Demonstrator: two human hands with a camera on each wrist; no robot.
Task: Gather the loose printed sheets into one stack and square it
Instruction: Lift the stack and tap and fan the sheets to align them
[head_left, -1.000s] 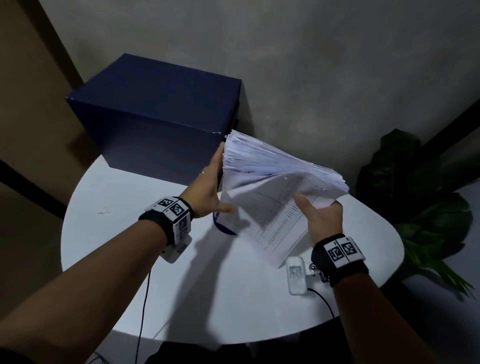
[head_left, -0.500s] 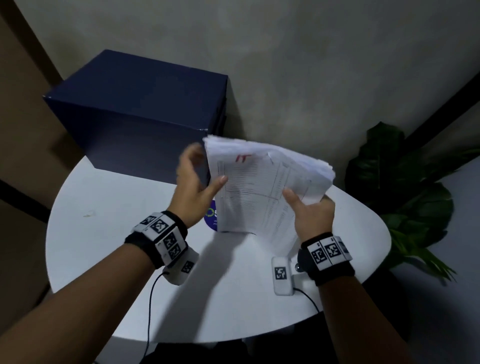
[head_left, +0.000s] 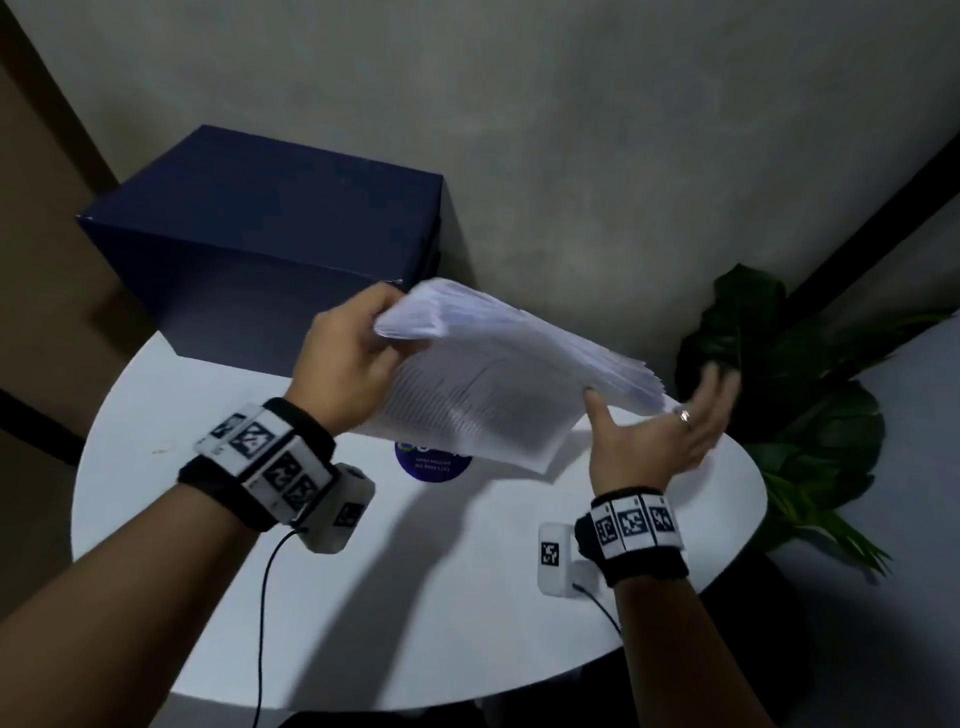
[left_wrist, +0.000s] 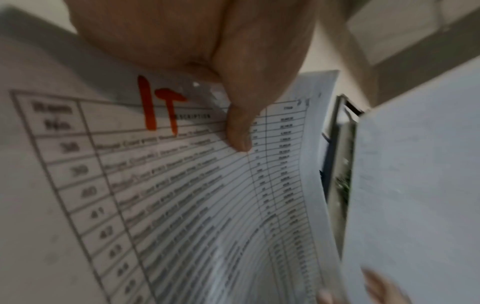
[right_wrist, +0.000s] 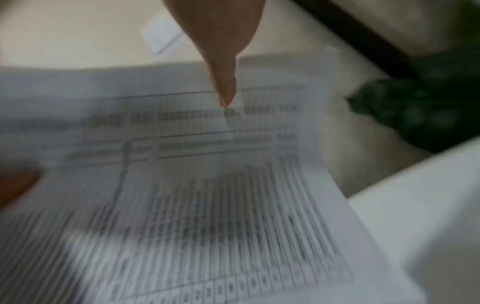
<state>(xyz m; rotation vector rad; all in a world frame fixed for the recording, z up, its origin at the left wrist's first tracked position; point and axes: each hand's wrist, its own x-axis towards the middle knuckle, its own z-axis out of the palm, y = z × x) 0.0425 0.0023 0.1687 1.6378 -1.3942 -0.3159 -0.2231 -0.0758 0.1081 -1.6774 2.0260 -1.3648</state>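
A thick stack of printed sheets hangs tilted in the air above the white round table, its edges fanned and uneven. My left hand grips the stack's left end, fingers curled over the top. In the left wrist view its thumb presses on the front sheet, a table of numbered rows marked with red letters. My right hand is spread palm up at the stack's right end, with its thumb against the front sheet and its fingers blurred behind. The right wrist view shows one finger over the blurred sheet.
A large dark blue box stands at the table's back left, just behind the stack. A round blue sticker lies on the table under the sheets. A leafy plant stands off the table's right side. A grey wall is close behind.
The stack has swung from facing me upright to lying flatter and tilted. My left hand moved onto its upper left end and took hold. My right hand let go and spread.
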